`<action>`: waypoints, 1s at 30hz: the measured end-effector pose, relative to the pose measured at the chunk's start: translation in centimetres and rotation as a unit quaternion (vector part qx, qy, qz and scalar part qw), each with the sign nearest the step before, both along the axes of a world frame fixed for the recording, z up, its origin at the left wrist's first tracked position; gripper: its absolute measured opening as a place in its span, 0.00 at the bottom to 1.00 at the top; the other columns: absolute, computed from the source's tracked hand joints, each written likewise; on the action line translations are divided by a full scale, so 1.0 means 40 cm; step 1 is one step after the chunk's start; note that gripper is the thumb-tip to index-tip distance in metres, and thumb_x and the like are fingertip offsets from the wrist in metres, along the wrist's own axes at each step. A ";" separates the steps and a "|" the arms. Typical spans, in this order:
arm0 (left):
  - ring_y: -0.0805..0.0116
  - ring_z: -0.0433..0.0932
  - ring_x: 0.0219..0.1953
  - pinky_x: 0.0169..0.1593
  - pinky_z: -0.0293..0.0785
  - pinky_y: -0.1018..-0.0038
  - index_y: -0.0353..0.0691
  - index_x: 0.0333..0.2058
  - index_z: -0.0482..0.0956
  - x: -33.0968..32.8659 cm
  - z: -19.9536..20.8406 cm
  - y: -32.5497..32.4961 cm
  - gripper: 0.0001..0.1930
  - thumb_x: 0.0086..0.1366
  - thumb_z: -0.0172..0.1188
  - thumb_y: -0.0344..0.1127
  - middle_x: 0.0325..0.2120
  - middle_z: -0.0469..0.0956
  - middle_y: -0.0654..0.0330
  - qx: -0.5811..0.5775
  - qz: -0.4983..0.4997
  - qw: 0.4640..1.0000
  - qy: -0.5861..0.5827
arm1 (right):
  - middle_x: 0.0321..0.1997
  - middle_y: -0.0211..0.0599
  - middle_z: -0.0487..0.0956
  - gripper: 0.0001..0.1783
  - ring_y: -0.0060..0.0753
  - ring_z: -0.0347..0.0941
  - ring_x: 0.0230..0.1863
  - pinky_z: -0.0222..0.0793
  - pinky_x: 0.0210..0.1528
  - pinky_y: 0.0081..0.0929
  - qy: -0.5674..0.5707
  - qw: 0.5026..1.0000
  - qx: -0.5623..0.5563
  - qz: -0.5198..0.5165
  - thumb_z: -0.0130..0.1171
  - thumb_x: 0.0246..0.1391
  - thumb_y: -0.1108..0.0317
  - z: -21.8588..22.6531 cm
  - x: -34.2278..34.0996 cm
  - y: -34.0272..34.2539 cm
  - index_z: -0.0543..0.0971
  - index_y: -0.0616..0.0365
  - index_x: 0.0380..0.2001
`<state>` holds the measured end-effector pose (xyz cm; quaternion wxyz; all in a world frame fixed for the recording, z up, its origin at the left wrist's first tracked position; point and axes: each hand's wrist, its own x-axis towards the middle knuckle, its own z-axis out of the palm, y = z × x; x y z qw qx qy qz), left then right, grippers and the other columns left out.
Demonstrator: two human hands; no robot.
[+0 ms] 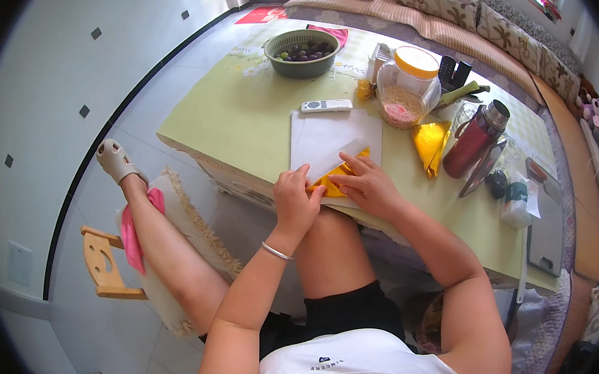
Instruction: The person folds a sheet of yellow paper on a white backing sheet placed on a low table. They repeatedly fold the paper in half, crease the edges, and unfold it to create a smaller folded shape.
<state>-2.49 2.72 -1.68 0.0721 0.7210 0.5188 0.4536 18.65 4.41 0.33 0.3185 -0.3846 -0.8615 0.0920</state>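
Note:
A sheet of gold foil paper point(333, 186) with a pale back lies partly folded near the table's front edge, over white paper point(313, 137). My left hand point(298, 195) is closed on its left end, thumb and fingers bent together. On the right side, my right hand point(371, 186) grips the folded part between thumb and forefinger, its other fingers loosely bent. Some of the fold is hidden under my fingers. Beyond the white paper rests a white remote control point(326, 105). A folded gold foil piece point(431, 145) stands to the right.
Fruit fills a green-grey basket point(303, 55) at the table's far end. On the right are a yellow-lidded clear jar point(408, 86), a dark red thermos point(475, 139) and a white-green bottle point(519, 202). My bare leg rests across a cushioned wooden chair point(103, 265) at left.

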 end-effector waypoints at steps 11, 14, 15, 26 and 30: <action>0.58 0.73 0.36 0.43 0.71 0.63 0.31 0.48 0.77 0.006 -0.004 0.006 0.25 0.50 0.71 0.30 0.27 0.76 0.58 -0.007 0.017 1.000 -0.007 | 0.63 0.51 0.73 0.15 0.54 0.67 0.62 0.63 0.64 0.42 0.022 0.998 -0.053 -0.013 0.69 0.49 0.60 0.008 -0.002 -0.001 0.79 0.57 0.34; 0.58 0.73 0.36 0.43 0.71 0.62 0.31 0.48 0.77 0.008 -0.004 0.006 0.25 0.50 0.71 0.30 0.26 0.76 0.58 -0.009 0.019 1.000 -0.012 | 0.61 0.52 0.74 0.14 0.53 0.67 0.63 0.62 0.64 0.41 0.010 0.999 -0.031 0.004 0.70 0.47 0.61 0.007 0.001 0.001 0.77 0.59 0.28; 0.58 0.73 0.36 0.44 0.71 0.62 0.31 0.48 0.77 0.008 -0.004 0.006 0.25 0.50 0.71 0.30 0.26 0.77 0.58 -0.010 0.020 1.000 -0.014 | 0.61 0.52 0.74 0.14 0.53 0.67 0.63 0.62 0.64 0.41 0.015 0.999 -0.036 0.005 0.70 0.47 0.61 0.007 0.001 0.001 0.77 0.59 0.27; 0.58 0.74 0.36 0.45 0.71 0.61 0.32 0.47 0.78 0.013 0.003 0.008 0.24 0.50 0.71 0.30 0.26 0.77 0.58 -0.031 0.033 0.999 -0.010 | 0.63 0.50 0.73 0.11 0.53 0.66 0.64 0.61 0.65 0.42 -0.012 0.999 -0.038 0.003 0.69 0.47 0.62 0.007 0.002 0.001 0.80 0.58 0.28; 0.57 0.74 0.37 0.45 0.71 0.61 0.32 0.47 0.78 0.017 0.002 0.008 0.25 0.49 0.71 0.29 0.27 0.77 0.58 -0.029 0.032 0.999 -0.006 | 0.68 0.48 0.67 0.18 0.53 0.65 0.65 0.59 0.67 0.47 -0.025 0.999 -0.026 -0.003 0.67 0.49 0.62 0.010 -0.003 -0.009 0.81 0.45 0.46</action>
